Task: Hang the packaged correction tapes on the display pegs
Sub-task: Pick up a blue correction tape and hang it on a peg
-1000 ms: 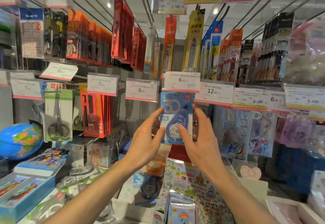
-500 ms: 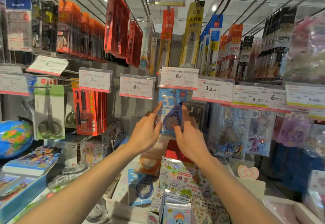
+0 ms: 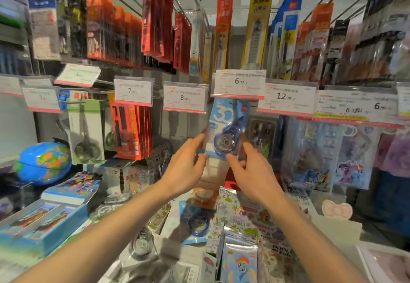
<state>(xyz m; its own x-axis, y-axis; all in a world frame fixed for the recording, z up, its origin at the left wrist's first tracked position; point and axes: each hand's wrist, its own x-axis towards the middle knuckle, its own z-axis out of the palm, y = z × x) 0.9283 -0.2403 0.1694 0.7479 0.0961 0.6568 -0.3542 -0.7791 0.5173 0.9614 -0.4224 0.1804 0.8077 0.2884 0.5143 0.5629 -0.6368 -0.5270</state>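
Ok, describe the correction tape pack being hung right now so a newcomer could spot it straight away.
Find the row of white price tags across the shelf and the 6.00 price tag. Directly beneath it hangs the blue correction tape pack, touched by the left hand and right hand. Unlike its neighbours, it shows a large "30" above a round blue dispenser.

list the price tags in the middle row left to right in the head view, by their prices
5 tag → 7 tag → 8 tag → 6 tag, just above the blue correction tape pack that both hands touch → 12.90 tag. Tags further out at either edge are too blurred to read surely.
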